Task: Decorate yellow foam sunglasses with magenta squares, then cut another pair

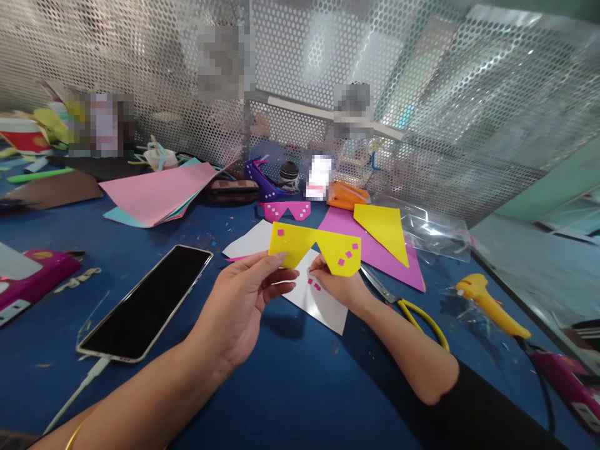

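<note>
Between thumb and fingers, my left hand (244, 294) grips a yellow foam glasses cutout (304, 240) by its left lens. One small pink square sits near its upper left corner, and several more run across the right lens. My right hand (340, 284) reaches down behind the cutout to a white sheet (323, 309). Its fingertips are pinched together; what they hold, if anything, cannot be made out. Beside them, small pink squares (314, 284) lie on the sheet. A finished-looking pink glasses cutout (300, 210) with white squares stands farther back.
Right of my hands are yellow-handled scissors (412, 309), a yellow glue gun (494, 306), and purple (415, 275) and yellow foam sheets (389, 228). A charging phone (147, 300) and pink sheets (159, 190) lie left. A perforated metal screen (300, 112) closes the back.
</note>
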